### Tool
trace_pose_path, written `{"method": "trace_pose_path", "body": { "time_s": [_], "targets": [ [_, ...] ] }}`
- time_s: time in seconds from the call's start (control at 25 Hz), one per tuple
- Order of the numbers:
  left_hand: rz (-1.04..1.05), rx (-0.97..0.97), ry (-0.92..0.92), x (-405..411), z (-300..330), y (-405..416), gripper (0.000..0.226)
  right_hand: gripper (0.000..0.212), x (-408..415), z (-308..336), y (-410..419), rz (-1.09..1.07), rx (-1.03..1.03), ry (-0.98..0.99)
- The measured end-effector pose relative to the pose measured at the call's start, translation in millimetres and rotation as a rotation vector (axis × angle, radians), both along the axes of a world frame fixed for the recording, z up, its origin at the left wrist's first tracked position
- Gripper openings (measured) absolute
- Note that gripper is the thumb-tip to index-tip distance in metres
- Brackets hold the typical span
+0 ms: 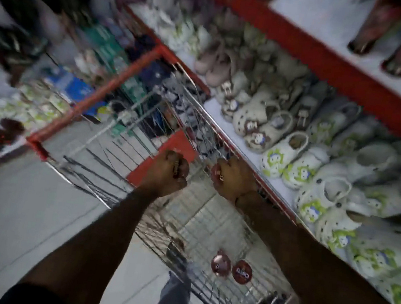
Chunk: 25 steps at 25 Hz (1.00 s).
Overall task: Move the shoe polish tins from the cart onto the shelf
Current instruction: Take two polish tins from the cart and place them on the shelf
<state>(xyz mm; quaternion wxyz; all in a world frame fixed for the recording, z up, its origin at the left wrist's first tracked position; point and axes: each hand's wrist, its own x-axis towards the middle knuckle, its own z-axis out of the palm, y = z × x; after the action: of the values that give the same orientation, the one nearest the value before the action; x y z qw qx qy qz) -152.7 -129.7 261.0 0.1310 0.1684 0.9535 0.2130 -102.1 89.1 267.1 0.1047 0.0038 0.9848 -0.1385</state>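
Observation:
The head view is blurred by motion. My left hand [169, 172] is curled into a fist above the wire cart [110, 123]; a thin edge of something shows between its fingers, too blurred to name. Close to the cart's right rim, my right hand [233, 178] grips a round red shoe polish tin [216, 173]. Two more red tins [220, 262] [242, 272] lie side by side on the cart's near floor. The white shelf [226, 127] with its red edge runs along the right of the cart.
Rows of white and green-patterned clogs [305, 151] and beige ones fill the shelf beside the cart. An upper shelf [335, 65] carries dark boots. Boxes and shoes sit at the cart's far end and on the left. Grey floor lies lower left.

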Motion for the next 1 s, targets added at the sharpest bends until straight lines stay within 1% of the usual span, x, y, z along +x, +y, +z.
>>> {"method": "trace_pose_path", "body": {
  "time_s": [0.04,0.08,0.12,0.2,0.24,0.32,0.36,0.44,0.52,0.64,0.72,0.84,0.92,1.0],
  "targets": [
    [0.020,0.034,0.058,-12.3,27.9,-7.6,0.057,0.039,-12.9,27.2,-5.8,0.000,0.003,0.074],
    [0.049,0.053,0.104,-23.3,56.8,-13.2,0.063,0.040,-23.7,54.1,-10.2,0.008,0.020,0.120],
    [0.071,0.061,0.126,-34.0,83.6,-13.9,0.067,0.043,-32.5,79.2,-10.5,0.027,0.051,0.170],
    [0.102,0.070,0.173,-50.6,128.7,-7.5,0.064,0.053,-45.4,120.9,-3.4,0.070,0.115,0.255],
    [0.079,0.103,0.213,-55.9,151.0,-0.4,0.065,0.056,-47.4,143.8,4.3,0.083,0.138,0.296],
    [-0.009,0.195,0.278,-62.4,185.8,21.8,0.067,0.063,-45.7,181.8,24.1,0.073,0.141,0.366],
    [-0.051,0.244,0.304,-63.0,200.7,36.5,0.063,0.065,-42.5,199.8,36.1,0.046,0.133,0.398],
    [-0.146,0.319,0.368,-60.8,227.6,75.3,0.058,0.062,-29.6,233.3,69.1,-0.040,0.117,0.474],
    [-0.267,0.342,0.441,-57.1,246.9,113.3,0.059,0.057,-13.8,259.4,102.4,-0.100,0.140,0.498],
    [-0.444,0.408,0.517,-45.4,270.6,172.9,0.055,0.059,22.2,291.5,154.4,-0.211,0.164,0.530],
    [-0.528,0.466,0.510,-34.2,280.3,213.1,0.052,0.060,48.1,303.7,189.8,-0.307,0.164,0.560],
    [-0.626,0.493,0.456,-12.2,286.2,277.4,0.052,0.064,78.6,310.9,241.1,-0.495,0.206,0.463],
    [-0.667,0.432,0.379,4.1,286.5,317.8,0.053,0.062,90.7,306.8,264.9,-0.592,0.243,0.411],
    [-0.681,0.358,0.325,18.1,282.4,354.0,0.051,0.051,99.6,297.9,279.4,-0.631,0.310,0.349]
  ]
}}
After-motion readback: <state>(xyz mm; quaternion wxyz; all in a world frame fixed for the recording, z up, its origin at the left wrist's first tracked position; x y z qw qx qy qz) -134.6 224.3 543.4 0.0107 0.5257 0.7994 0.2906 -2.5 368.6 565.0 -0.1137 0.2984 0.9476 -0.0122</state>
